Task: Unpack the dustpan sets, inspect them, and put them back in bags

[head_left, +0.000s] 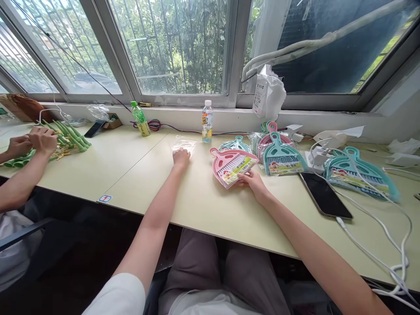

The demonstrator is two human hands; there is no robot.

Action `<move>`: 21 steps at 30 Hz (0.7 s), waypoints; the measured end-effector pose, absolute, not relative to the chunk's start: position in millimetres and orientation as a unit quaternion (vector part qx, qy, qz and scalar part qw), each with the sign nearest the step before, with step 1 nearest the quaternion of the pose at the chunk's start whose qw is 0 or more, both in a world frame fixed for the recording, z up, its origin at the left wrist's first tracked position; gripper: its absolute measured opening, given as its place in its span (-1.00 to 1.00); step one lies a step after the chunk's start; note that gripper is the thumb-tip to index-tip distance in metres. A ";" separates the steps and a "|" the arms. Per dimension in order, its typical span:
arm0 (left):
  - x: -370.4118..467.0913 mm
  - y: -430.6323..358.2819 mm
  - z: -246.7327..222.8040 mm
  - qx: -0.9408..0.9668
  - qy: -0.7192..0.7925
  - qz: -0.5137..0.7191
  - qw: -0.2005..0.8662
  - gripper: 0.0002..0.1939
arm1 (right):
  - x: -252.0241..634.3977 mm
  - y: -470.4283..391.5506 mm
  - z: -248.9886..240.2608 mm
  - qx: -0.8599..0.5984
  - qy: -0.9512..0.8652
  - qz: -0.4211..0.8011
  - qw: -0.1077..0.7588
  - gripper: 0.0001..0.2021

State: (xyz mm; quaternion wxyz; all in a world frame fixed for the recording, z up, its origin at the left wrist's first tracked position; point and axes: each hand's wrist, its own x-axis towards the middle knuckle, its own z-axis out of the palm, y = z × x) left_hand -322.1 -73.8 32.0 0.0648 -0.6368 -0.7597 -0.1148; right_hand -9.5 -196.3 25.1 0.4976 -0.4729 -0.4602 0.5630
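My right hand [252, 183] grips the lower right edge of a pink dustpan and brush set [231, 165] with a colourful label, tilted over the table. My left hand [181, 157] is closed on the near edge of a clear plastic bag [184, 143], at the table's middle. To the right of the pink set, several wrapped dustpan sets lie in a pile, with a teal one [282, 155] in front. Another teal stack [359, 175] lies farther right.
A clear bottle [207, 121] and a green bottle [140, 119] stand near the window ledge. A phone [325, 195], white cables [377, 227] and a power strip [316, 158] are at right. Far left, another person's hands [42, 140] handle green stalks [70, 135].
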 end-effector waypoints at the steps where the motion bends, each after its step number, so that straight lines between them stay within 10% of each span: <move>1: -317.2 -74.4 32.9 -0.640 -0.757 -0.109 0.068 -0.64 | -9.6 -196.4 25.6 -0.472 -0.460 0.564 0.497 -0.77; 12: -266.7 -127.3 54.9 -0.664 -0.616 -0.362 0.219 -0.73 | -12.8 -199.9 31.4 -0.468 -0.452 0.562 0.511 -0.78; 21: -249.8 -132.3 42.5 -0.740 -0.528 -0.345 0.235 -0.72 | -0.8 -197.5 36.2 -0.477 -0.431 0.512 0.569 -0.70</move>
